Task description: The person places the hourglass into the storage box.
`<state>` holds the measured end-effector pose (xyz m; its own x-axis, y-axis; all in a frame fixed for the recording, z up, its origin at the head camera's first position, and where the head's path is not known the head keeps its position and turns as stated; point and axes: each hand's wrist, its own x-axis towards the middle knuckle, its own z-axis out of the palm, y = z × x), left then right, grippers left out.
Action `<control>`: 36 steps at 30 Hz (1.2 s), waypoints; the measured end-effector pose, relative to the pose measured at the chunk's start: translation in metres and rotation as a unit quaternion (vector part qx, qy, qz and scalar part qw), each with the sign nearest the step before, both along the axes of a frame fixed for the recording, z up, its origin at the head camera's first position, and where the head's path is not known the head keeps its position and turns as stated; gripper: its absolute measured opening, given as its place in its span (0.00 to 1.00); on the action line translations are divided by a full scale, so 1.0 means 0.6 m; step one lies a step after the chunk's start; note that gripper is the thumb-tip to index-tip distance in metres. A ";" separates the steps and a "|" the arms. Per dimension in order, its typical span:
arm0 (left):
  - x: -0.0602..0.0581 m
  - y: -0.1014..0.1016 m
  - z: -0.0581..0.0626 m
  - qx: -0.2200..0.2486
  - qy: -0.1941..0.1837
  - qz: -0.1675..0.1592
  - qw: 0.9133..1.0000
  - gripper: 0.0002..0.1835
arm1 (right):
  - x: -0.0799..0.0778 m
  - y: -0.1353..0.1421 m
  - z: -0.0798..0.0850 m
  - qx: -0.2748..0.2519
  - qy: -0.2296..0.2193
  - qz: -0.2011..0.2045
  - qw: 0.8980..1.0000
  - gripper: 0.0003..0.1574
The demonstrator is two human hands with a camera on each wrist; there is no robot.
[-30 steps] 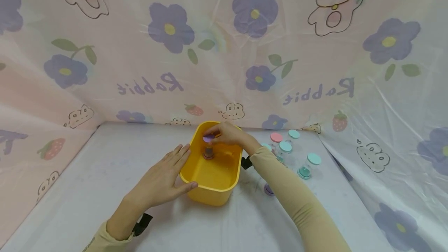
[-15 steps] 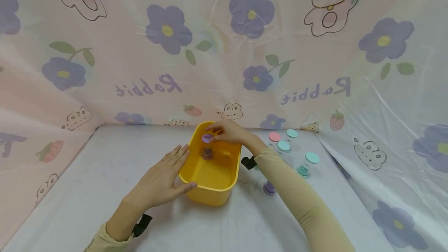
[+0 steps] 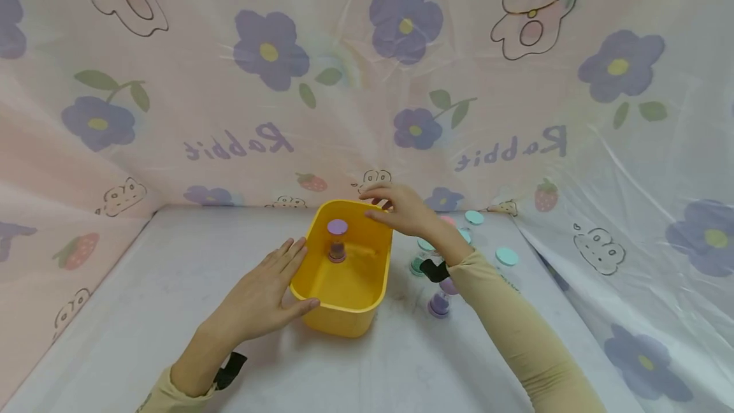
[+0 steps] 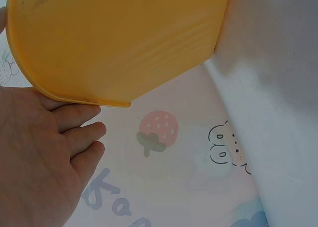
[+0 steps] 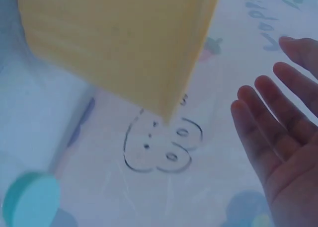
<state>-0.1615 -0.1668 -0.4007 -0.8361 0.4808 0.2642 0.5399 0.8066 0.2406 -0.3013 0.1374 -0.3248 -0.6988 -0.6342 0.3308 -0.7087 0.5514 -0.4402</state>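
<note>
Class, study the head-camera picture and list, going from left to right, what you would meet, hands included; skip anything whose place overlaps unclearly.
Left hand → purple-topped container standing inside the yellow tub → right hand → rightmost teal top.

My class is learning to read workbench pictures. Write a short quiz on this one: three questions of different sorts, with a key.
1. Multiple choice: what colour is the cap of the sand timer standing inside the yellow bin?
A) Green
B) Purple
C) Pink

2. True or false: the right hand holds nothing.

3. Fill the gap: the ____ hand touches the yellow bin.

Key:
1. B, purple.
2. True; it is open, with nothing in its grasp.
3. Left; the left hand is against the yellow bin, while the wrist view shows the right hand apart from it.
</note>
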 end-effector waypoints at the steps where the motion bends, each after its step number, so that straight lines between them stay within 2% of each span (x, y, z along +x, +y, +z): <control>1: 0.000 0.000 0.000 0.000 0.000 0.000 1.000 0.52 | 0.004 0.007 0.003 -0.007 0.002 -0.002 1.000 0.22; 9: 0.002 0.000 -0.004 0.002 0.004 0.001 1.000 0.52 | 0.033 0.064 0.002 -0.074 0.043 -0.007 0.996 0.18; 12: 0.000 0.000 -0.006 0.002 0.006 0.001 1.000 0.53 | 0.046 0.087 0.000 -0.082 0.062 -0.024 0.994 0.18; 16: -0.002 -0.001 -0.006 0.001 0.000 0.004 1.000 0.54 | 0.062 0.115 -0.009 -0.086 0.063 -0.052 0.993 0.19; 27: -0.001 0.002 -0.001 0.001 0.002 0.003 1.000 0.53 | 0.103 0.182 -0.069 -0.138 0.069 -0.079 0.985 0.20; 36: 0.000 0.004 0.000 0.003 -0.005 0.003 1.000 0.53 | 0.136 0.220 -0.123 -0.157 0.011 -0.063 0.985 0.22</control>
<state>-0.1617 -0.1647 -0.4008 -0.8414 0.4741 0.2596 0.5328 0.8082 0.2509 -0.2195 0.2692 -0.3984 -0.7564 -0.4061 0.5128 -0.6541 0.4746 -0.5890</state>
